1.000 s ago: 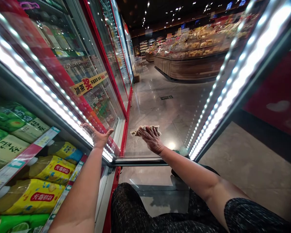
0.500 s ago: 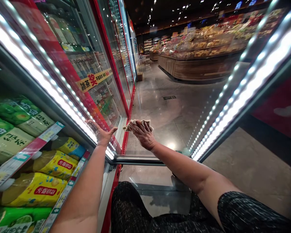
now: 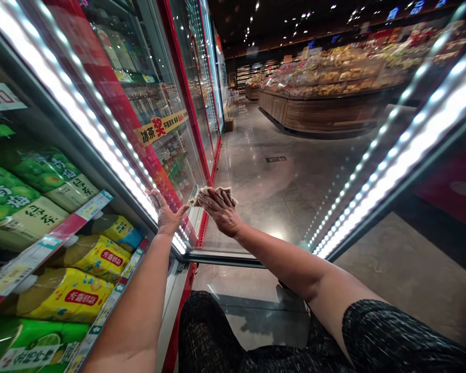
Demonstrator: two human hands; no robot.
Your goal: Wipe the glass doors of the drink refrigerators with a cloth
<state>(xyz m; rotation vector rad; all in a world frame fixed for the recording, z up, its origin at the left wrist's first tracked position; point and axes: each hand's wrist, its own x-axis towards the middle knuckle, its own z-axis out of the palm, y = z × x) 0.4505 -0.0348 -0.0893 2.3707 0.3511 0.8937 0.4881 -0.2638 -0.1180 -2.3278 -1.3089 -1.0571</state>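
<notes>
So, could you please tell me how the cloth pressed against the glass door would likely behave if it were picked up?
The cloth is bunched and creased under the right hand, so it is probably floppy and would droop when lifted. It looks thin, so likely light. Its rumpled weave suggests it would drag on the glass door rather than slip.

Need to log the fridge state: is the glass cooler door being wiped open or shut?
Open: the glass cooler door stands swung out, green and yellow drink packs exposed.
</notes>
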